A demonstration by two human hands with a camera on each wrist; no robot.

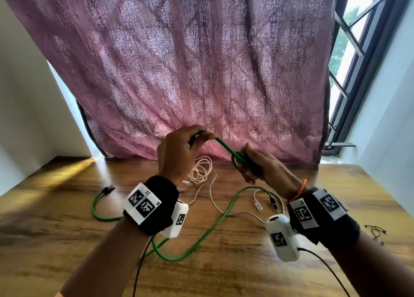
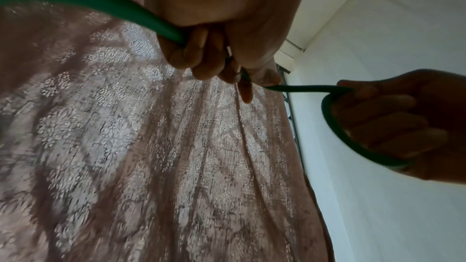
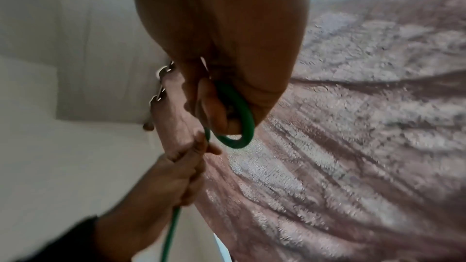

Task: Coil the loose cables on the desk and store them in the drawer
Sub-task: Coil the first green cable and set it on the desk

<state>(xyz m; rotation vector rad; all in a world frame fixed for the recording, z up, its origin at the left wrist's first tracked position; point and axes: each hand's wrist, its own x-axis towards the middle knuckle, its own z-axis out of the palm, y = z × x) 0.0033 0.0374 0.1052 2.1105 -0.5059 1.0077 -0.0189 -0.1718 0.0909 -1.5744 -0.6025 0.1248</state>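
Note:
A long green cable [image 1: 202,234] snakes across the wooden desk [image 1: 246,263] and rises to both raised hands. My left hand [image 1: 190,144] pinches a stretch of it between thumb and fingers [image 2: 201,61]. From there the green cable [image 2: 302,88] runs taut to my right hand [image 1: 253,164], which grips a small loop wound round its fingers [image 2: 378,119]. The right wrist view shows that green loop [image 3: 239,119] in my curled fingers. One black plug [image 1: 108,188] of the cable lies at the left of the desk.
A coiled cream cable [image 1: 201,169] lies under my hands near the curtain [image 1: 201,61]. A grey cable [image 1: 244,214] with a clear plug [image 1: 257,205] sprawls mid-desk. Thin dark wires [image 1: 376,229] lie at the right edge. A barred window [image 1: 358,50] stands right.

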